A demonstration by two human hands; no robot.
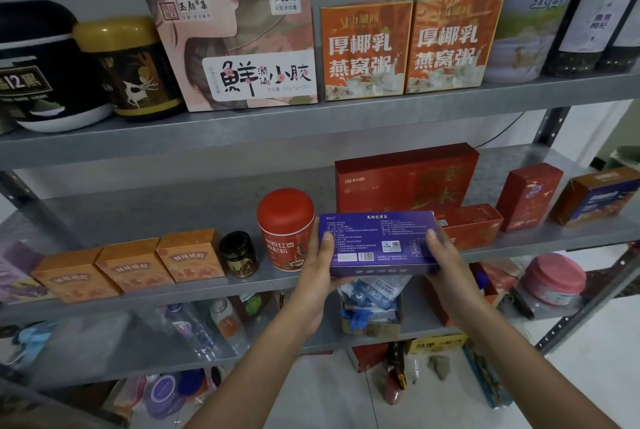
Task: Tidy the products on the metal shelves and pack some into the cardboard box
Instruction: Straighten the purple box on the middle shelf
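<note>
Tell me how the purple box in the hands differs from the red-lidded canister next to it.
Shape: the purple box is flat and rectangular; the red-lidded canister is a round cylinder. Support: the purple box is held by the left hand and right hand; the red-lidded canister stands upright on the middle shelf. Both carry printed text.

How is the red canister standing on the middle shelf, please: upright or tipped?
Upright: the red canister stands on its base on the shelf, domed end uppermost, and its label text reads level.
</note>
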